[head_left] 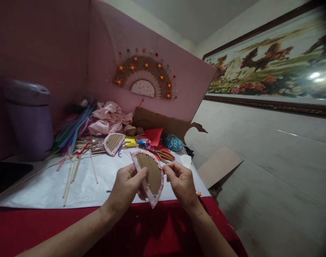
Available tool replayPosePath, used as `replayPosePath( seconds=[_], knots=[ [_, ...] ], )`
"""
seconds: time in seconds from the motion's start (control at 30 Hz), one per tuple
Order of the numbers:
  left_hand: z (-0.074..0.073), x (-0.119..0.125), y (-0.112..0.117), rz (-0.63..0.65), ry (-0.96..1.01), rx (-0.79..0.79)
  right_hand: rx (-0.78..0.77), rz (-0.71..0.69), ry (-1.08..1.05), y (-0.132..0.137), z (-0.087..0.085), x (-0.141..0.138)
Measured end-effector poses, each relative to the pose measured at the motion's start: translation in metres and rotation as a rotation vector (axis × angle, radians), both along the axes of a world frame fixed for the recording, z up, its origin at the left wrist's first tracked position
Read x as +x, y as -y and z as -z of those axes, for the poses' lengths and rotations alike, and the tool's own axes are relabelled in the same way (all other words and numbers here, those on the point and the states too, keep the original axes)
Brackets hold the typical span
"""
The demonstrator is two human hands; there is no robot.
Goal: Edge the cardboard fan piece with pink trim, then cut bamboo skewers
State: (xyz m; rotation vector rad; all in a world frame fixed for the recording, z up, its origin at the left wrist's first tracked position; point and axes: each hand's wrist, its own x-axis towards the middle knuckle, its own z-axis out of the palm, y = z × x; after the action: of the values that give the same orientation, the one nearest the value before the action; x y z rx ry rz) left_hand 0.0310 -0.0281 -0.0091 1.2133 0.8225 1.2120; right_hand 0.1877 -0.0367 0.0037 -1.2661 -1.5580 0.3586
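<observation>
Board (104,64), pink, stands at 12 o'clock from me, with a brown arch (153,68) dotted with red flowers mounted on it. Red cloth (120,235) runs along the near edge at 6 o'clock; white sheet (93,194) lies beyond it.

Left hand (129,184) is clamped on a half-disc (154,173) of cardboard edged in pale printed fabric. Thumb lies on the bare cardboard face, fingers behind the straight side. Piece is held tilted over the near part of the sheet, one corner pointing towards 6 o'clock. Right hand (182,182) has thumb and forefinger close together at about 3 o'clock on the curved rim; cannot tell whether they pinch the fabric itself or something tiny there.

Second half-disc (115,143), similarly edged, lies at 11 o'clock. Yarn ball (174,142), blue, sits near 12; yellow packet (130,142) between 11 and 12.

Judgement: step in hand is working the fabric edge down along the curve. Next move calls for a steady left hold and light right fingertip pressure, following the rim without creasing the cardboard.
</observation>
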Motion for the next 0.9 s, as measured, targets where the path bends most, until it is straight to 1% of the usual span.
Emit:
replayPosePath(
  seconds=[0.1, 0.23, 0.3, 0.4, 0.5, 0.6, 0.73, 0.83, 0.9],
  knots=[
    [0.001, 0.000, -0.001, 0.005, 0.004, 0.004, -0.093, -0.086, -0.173, -0.003, 0.001, 0.002],
    [0.002, -0.001, -0.001, 0.055, 0.013, 0.012, -0.315, -0.194, -0.414, -0.005, 0.006, 0.003],
    [0.002, -0.001, -0.001, 0.071, 0.018, 0.009, -0.344, -0.209, -0.465, -0.006, 0.010, 0.004],
    [0.003, 0.000, -0.002, 0.080, 0.025, 0.010, -0.281, -0.193, -0.432, -0.006, 0.015, 0.004],
    [0.006, 0.000, -0.003, 0.097, 0.029, 0.009, -0.234, -0.181, -0.385, -0.009, 0.015, 0.007],
    [0.008, 0.001, -0.004, 0.161, 0.032, 0.011, -0.275, -0.189, -0.411, -0.013, 0.008, 0.007],
    [0.008, 0.001, -0.001, 0.294, -0.024, -0.022, -0.338, -0.281, -0.434, -0.019, -0.001, 0.002],
    [0.006, 0.001, 0.003, 0.375, -0.054, -0.022, -0.398, -0.323, -0.451, -0.019, -0.002, -0.001],
    [0.005, 0.001, 0.005, 0.409, -0.063, -0.020, -0.422, -0.309, -0.453, -0.017, -0.002, -0.001]
  ],
)
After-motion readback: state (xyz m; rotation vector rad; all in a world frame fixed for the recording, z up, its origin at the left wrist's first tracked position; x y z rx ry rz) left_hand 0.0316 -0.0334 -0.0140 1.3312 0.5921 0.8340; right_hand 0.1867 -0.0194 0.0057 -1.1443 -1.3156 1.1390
